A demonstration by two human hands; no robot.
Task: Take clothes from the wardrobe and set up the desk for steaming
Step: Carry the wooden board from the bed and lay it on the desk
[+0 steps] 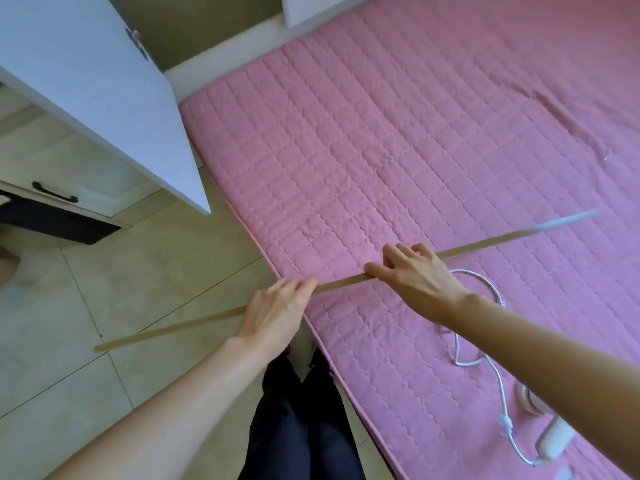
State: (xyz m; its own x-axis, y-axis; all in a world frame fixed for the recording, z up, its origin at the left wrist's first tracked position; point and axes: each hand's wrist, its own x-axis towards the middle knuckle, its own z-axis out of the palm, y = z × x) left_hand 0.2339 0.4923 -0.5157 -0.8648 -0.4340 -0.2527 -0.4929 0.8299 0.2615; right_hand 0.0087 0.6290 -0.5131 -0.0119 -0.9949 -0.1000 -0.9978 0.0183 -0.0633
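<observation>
Pole (346, 281): long, thin, tan | left hand (277, 311), right hand (415, 275) both gripping it

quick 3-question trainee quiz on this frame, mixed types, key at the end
1. True or false: both hands hold the long thin wooden stick.
2. What lies on the pink quilted mattress pad near the right forearm? A) folded shirt B) white braided power cord C) hanger
3. Fill in: the stick's far end, with its pale tip, hangs over the ____; its near end hangs over the beige tiled floor.

Key
1. True: the left hand and the right hand each curl their fingers round it.
2. B
3. mattress pad
</observation>
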